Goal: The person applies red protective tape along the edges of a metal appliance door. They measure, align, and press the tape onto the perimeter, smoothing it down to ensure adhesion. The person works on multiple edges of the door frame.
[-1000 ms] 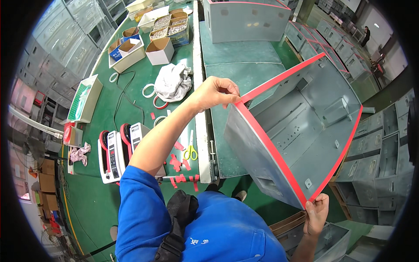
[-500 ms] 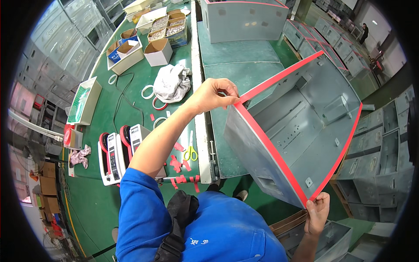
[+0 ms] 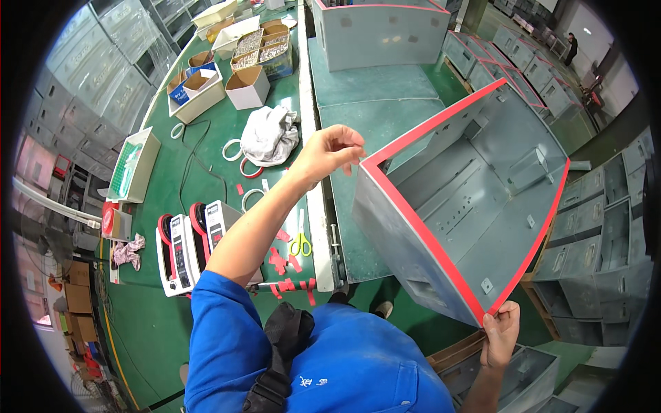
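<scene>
Three edges of the grey cabinet (image 3: 399, 230) carry red tape (image 3: 441, 257), the far-right seemingly none; right hand (image 3: 500, 334) pinches the near corner, left hand (image 3: 328, 155) curls free, fingertip contents unclear.

Over there on the desk (image 3: 165, 196), scissors (image 3: 300, 244) lie right of the tape dispensers (image 3: 181, 255), with a cloth (image 3: 270, 136) beyond them. The nearer cabinet (image 3: 468, 196) is to the desk's right, a farther cabinet (image 3: 382, 38) behind it.

Shirt (image 3: 358, 344): blue, creased
Left sleeve (image 3: 217, 323): short, blue
Chest marking (image 3: 306, 382): small, white characters
Pocket (image 3: 407, 380): blue, stitched edges, pale round button (image 3: 406, 404)
Strap (image 3: 284, 339): wide, black, with black buckle (image 3: 267, 392)
Shoe (image 3: 385, 307): pale toe
</scene>
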